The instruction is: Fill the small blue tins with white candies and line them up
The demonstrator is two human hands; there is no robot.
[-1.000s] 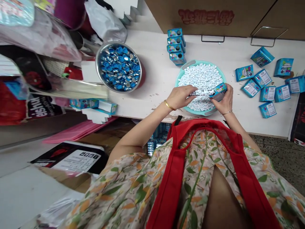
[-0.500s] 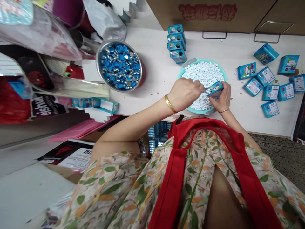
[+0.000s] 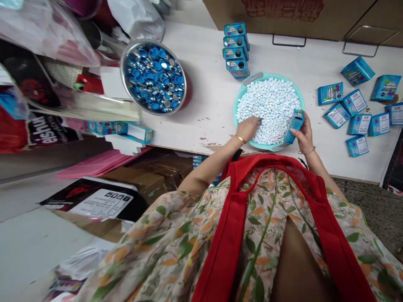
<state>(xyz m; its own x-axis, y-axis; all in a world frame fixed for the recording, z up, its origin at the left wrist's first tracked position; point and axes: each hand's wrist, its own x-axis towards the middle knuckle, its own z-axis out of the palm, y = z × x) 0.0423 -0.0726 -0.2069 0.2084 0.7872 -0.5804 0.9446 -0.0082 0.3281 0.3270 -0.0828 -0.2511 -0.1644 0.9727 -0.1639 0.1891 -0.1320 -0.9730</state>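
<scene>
Clamping a blue box, our right hand sits at the basin; our left hand touches white pellets, its grip we cannot determine.

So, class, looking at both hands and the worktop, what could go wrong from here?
1. The left hand has its fingertips in the white candies, so some might be pushed over the rim of the teal basin.
2. The right hand grips a blue carton at the basin's edge; a slip could drop it.
3. The basin sits close to a row of four cartons; a nudge might topple them.
</scene>
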